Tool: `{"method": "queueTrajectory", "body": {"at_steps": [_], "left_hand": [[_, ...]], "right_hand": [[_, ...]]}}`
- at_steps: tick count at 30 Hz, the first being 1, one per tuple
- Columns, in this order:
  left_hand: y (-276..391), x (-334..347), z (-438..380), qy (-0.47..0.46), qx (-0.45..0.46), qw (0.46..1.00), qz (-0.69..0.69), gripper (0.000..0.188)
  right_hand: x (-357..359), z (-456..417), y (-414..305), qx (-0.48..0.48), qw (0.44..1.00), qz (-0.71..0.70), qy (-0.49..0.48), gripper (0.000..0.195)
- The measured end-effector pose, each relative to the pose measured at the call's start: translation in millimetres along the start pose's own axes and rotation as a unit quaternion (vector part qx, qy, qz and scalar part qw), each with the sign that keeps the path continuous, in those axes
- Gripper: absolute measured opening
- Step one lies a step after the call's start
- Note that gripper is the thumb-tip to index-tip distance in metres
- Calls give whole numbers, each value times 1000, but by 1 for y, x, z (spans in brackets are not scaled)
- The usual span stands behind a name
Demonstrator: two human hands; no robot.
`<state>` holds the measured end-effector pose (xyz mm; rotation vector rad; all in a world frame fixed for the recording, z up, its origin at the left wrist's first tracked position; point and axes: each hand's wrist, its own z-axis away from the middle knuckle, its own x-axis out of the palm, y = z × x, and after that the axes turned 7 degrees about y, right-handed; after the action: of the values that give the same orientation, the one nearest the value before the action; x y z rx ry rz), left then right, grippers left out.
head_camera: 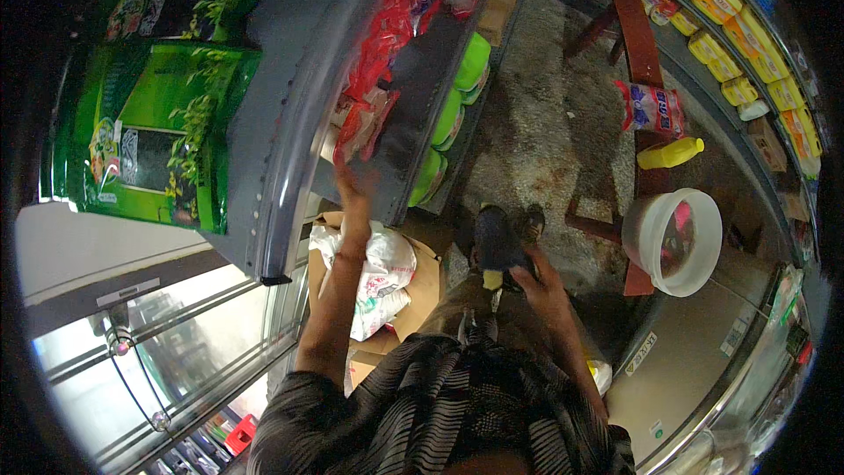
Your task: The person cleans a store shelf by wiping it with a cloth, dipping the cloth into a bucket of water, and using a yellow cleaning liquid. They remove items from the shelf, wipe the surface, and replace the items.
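My left hand point(354, 181), motion-blurred, reaches to the lower edge of the red plastic packages point(366, 120) on a grey metal shelf; whether it grips one cannot be told. My right hand point(542, 280) is low in front of my body, its fingers on the corner of a dark cloth-like item point(496, 237). A small yellow piece point(492, 279) shows just below that item. Below my left hand, an open cardboard box point(422, 277) holds white printed plastic bags point(389, 260). Large green packages point(165, 138) stand on the shelf at the left.
A dark red wooden bench point(643, 66) at the right bears a red-and-purple packet point(653, 109) and a yellow bottle point(669, 153). Nearby are a whitish plastic bucket point(709, 244) and a large carton point(686, 349). Green-wrapped packs point(448, 119) line the lower shelf; yellow containers point(752, 33) fill the far-right shelves.
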<state>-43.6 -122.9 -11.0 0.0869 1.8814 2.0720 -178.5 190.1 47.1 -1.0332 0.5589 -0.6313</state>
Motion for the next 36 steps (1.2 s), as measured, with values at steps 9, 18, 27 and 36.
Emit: {"method": "queueTrajectory", "body": {"at_steps": [9, 18, 27, 36], "left_hand": [[46, 83, 76, -300, -102, 948, 33, 72], [39, 172, -76, 47, 159, 919, -358, 62], [-37, 204, -130, -35, 336, 751, -567, 50], [-28, 267, -194, -24, 340, 791, -509, 49]], "right_hand": [[23, -79, -11, -18, 993, -110, -32, 48], [-46, -127, 51, 134, 966, -211, -62, 44], [-90, -164, 36, 208, 962, -156, -81, 40], [-99, -189, 40, 245, 954, -145, -90, 38]]}}
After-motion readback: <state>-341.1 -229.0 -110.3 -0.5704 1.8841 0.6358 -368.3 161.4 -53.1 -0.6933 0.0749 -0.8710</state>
